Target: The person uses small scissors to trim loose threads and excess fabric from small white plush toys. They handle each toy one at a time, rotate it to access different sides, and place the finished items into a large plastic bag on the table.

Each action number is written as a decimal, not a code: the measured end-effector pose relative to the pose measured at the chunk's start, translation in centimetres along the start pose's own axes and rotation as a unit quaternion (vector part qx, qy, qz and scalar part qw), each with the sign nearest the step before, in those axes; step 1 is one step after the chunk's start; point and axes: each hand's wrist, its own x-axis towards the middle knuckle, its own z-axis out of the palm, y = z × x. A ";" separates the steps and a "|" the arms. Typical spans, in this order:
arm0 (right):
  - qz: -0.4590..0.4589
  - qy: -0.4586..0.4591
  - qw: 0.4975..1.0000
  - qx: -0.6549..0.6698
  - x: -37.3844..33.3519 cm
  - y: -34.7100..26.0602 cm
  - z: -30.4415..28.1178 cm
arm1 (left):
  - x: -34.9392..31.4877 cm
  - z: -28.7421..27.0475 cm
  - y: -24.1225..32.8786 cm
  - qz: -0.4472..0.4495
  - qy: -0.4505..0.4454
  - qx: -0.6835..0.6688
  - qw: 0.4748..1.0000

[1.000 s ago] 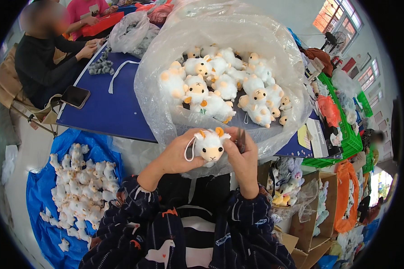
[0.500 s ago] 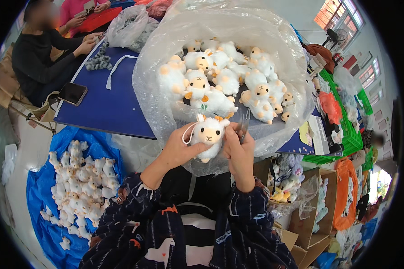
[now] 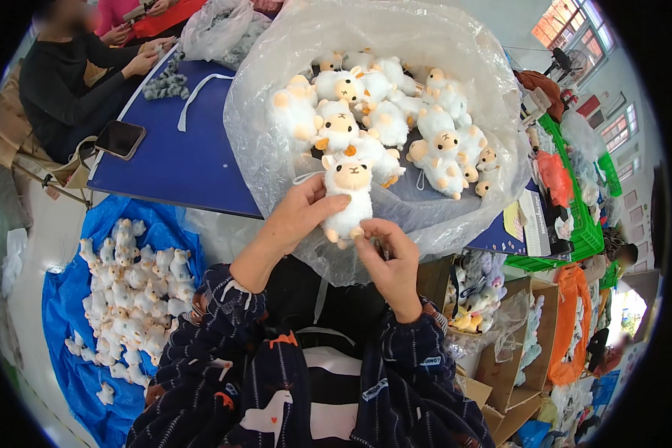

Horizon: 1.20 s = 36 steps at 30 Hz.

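My left hand (image 3: pixel 297 216) grips a small white plush sheep (image 3: pixel 347 196) with a tan face, held upright in front of me. My right hand (image 3: pixel 390 257) is just below and to the right of the toy, fingers curled near its feet, touching its lower part; whether it holds a small tool is unclear. Right behind the toy lies a large clear plastic bag (image 3: pixel 276 142) filled with several more white plush sheep (image 3: pixel 381 119).
The bag rests on a blue table (image 3: pixel 179 160) with a phone (image 3: pixel 119 139) and a white strap. A person in black (image 3: pixel 60 82) sits at the left. A blue sheet (image 3: pixel 67 313) on the floor holds several white plush toys. Cardboard boxes (image 3: pixel 500 358) and green crates (image 3: pixel 586 231) stand right.
The plush sheep rose from my lap level toward the bag and turned upright, face toward me. My right hand slid from beside the toy to below it.
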 end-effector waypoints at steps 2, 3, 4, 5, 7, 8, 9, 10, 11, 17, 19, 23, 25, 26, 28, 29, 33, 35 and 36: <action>0.047 0.014 0.995 0.081 0.1 -0.2 -0.2 | -0.1 0.1 0.2 0.000 0.013 -0.007 1.000; 0.070 0.023 0.990 0.119 0.1 -0.3 -0.5 | 0.0 0.5 0.1 0.005 0.027 -0.014 1.000; 0.035 0.011 0.998 0.049 -0.1 0.6 -1.1 | 0.0 0.6 0.1 0.011 0.040 -0.020 0.999; -0.026 0.020 0.999 -0.022 0.0 0.0 -1.0 | 0.0 0.6 0.0 0.010 0.046 -0.018 0.999; -0.147 0.038 0.975 -0.163 0.0 -1.7 -0.4 | 0.2 0.4 -0.3 0.008 0.057 -0.015 0.998; -0.217 0.052 0.952 -0.208 0.2 -1.6 0.0 | 0.2 0.4 -0.4 0.010 0.062 -0.008 0.998; -0.225 0.049 0.946 -0.230 0.3 -1.3 0.1 | 0.3 0.6 -0.5 0.012 0.065 -0.002 0.998; -0.232 0.047 0.938 -0.252 0.2 -0.8 0.1 | 0.3 0.8 -0.5 0.014 0.068 0.004 0.998; -0.239 0.044 0.931 -0.273 0.3 -0.4 0.2 | 0.3 0.9 -0.6 0.017 0.074 0.008 0.997; -0.088 -0.243 0.966 -0.015 -0.5 -2.4 -1.8 | 0.5 0.0 -0.5 -0.002 0.090 -0.007 0.996; -0.036 -0.292 0.956 0.010 -0.7 -2.9 -2.8 | 0.4 0.2 -0.4 -0.002 0.092 -0.006 0.996; -0.105 -0.125 0.978 -0.132 -0.1 -2.6 -3.3 | 0.5 -0.2 -0.2 -0.014 0.083 -0.043 0.996; -0.137 -0.024 0.971 -0.194 -0.1 -1.8 -2.8 | 0.6 -0.3 0.1 -0.028 0.083 -0.068 0.994; -0.153 -0.006 0.961 -0.230 0.1 -1.2 -2.5 | 0.5 -0.1 0.4 -0.036 0.089 -0.083 0.992; -0.216 -0.003 0.938 -0.270 0.5 -0.4 -2.3 | 0.2 0.3 1.1 -0.052 0.101 -0.112 0.987; -0.246 -0.001 0.924 -0.292 0.7 -0.3 -2.2 | 0.2 0.0 1.1 -0.060 0.092 -0.122 0.986; -0.286 0.002 0.904 -0.316 1.4 -1.2 -2.0 | 0.3 -1.3 0.7 -0.081 0.060 -0.175 0.979; -0.297 -0.015 0.902 -0.312 1.9 -1.4 -2.2 | 0.2 -1.4 0.7 -0.083 0.052 -0.185 0.978; -0.302 -0.018 0.901 -0.311 2.1 -1.5 -2.4 | 0.1 -1.2 0.9 -0.085 0.048 -0.181 0.979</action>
